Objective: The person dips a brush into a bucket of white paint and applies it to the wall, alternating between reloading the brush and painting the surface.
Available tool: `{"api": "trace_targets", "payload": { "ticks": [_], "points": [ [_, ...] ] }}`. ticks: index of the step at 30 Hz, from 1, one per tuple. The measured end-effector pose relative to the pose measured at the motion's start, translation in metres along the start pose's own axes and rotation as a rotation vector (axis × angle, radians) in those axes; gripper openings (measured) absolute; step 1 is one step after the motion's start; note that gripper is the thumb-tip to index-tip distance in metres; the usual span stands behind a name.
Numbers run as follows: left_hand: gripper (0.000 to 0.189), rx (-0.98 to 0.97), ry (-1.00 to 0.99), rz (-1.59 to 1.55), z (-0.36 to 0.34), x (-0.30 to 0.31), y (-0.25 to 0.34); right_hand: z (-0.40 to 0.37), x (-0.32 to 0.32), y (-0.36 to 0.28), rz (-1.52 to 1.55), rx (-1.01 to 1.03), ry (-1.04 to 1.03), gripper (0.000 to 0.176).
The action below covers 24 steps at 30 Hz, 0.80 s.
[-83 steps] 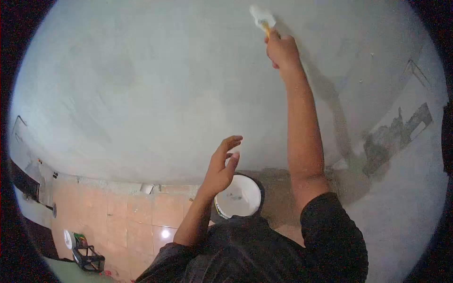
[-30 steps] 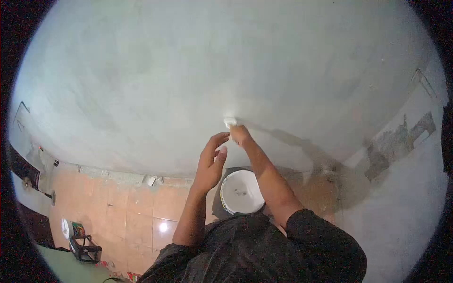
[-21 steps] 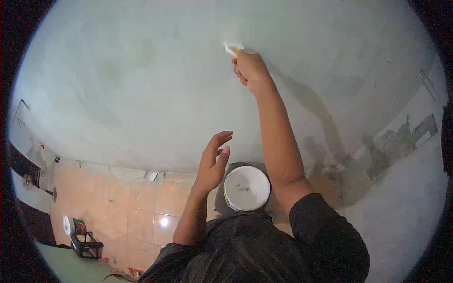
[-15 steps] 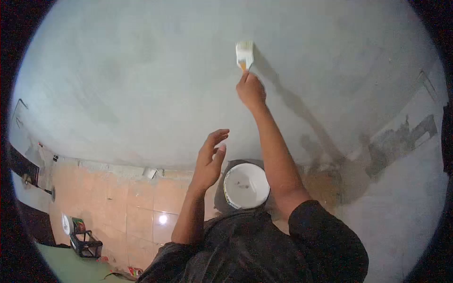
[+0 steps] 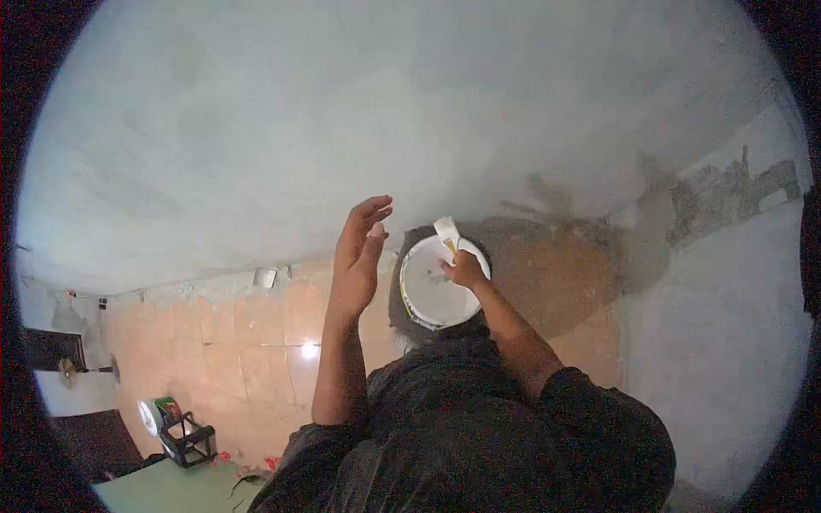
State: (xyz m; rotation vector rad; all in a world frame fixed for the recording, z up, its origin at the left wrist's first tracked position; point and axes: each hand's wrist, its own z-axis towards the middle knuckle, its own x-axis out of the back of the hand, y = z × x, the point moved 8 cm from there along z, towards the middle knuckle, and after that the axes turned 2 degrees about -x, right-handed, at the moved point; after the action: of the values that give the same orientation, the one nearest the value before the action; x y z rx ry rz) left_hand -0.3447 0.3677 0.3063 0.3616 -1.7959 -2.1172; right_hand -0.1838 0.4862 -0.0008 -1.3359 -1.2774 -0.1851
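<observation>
My right hand [image 5: 465,269] grips the handle of a paintbrush [image 5: 446,229], its white-coated bristles pointing up and away from me. Hand and brush overlap the far right part of a white bucket [image 5: 425,301], whose inside is pale with a few dark specks at the middle. To the left of the bucket, my left hand [image 5: 362,248] is raised with nothing in it, fingers loosely bent and thumb apart. A dark cloth or mat [image 5: 397,299] shows around the bucket.
A pale painted wall [image 5: 282,128] rises ahead, with a rough grey patch [image 5: 727,192] at the right. Orange floor tiles [image 5: 256,333] run along its foot. At lower left are a small black stool [image 5: 188,440], a paint tub [image 5: 158,415] and a fan [image 5: 68,370].
My right hand has brought the paintbrush down from the wall to the bucket. My left hand stays raised, slightly higher and further left in view. The view has shifted.
</observation>
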Motion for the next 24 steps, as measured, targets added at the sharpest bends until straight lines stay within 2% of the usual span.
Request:
{"api": "trace_targets", "payload": {
  "ticks": [2,3,5,10,12,13,15,16,17,19,20,21,23,24],
  "points": [
    [0.037,0.062,0.024,-0.014,0.002,0.001,-0.008,-0.025,-0.001,0.004,0.037,-0.139,0.016,0.058],
    [0.037,0.08,0.028,-0.013,0.003,0.002,-0.015,-0.033,-0.011,0.003,0.038,-0.147,-0.002,0.058],
    [0.047,0.108,0.069,0.011,0.004,0.011,-0.029,-0.049,-0.022,-0.016,0.05,0.033,0.116,0.053],
    [0.053,0.144,0.117,0.057,0.0,0.02,-0.04,-0.077,-0.073,-0.051,-0.018,0.123,-0.008,0.069],
    [0.053,0.158,0.132,0.069,0.0,0.024,-0.046,-0.091,-0.079,-0.066,-0.314,0.292,0.224,0.063],
    [0.053,0.161,0.142,0.078,0.001,0.027,-0.049,-0.086,-0.09,-0.061,-0.306,0.294,0.213,0.063],
    [0.053,0.17,0.162,0.073,0.001,0.035,-0.06,-0.072,-0.113,-0.046,-0.4,0.178,-0.003,0.042],
    [0.052,0.173,0.177,0.065,0.001,0.039,-0.067,-0.068,-0.116,-0.038,-0.288,0.129,-0.123,0.029],
    [0.052,0.176,0.178,0.066,0.002,0.04,-0.072,-0.067,-0.11,-0.034,-0.287,0.129,-0.126,0.029],
    [0.038,0.236,0.239,0.002,-0.001,0.047,-0.082,-0.07,-0.079,-0.033,-0.034,0.144,0.008,0.025],
    [0.038,0.236,0.238,-0.003,-0.002,0.05,-0.081,-0.07,-0.073,-0.026,0.015,0.043,-0.137,0.035],
    [0.043,0.26,0.214,-0.003,-0.003,0.051,-0.086,-0.074,-0.067,-0.031,0.012,0.041,-0.137,0.035],
    [0.047,0.285,0.184,-0.007,-0.001,0.048,-0.095,-0.078,-0.052,-0.035,0.111,0.016,-0.09,0.058],
    [0.047,0.296,0.181,-0.04,0.0,0.045,-0.098,-0.078,-0.071,-0.026,0.109,0.024,-0.18,0.079]
  ]
}}
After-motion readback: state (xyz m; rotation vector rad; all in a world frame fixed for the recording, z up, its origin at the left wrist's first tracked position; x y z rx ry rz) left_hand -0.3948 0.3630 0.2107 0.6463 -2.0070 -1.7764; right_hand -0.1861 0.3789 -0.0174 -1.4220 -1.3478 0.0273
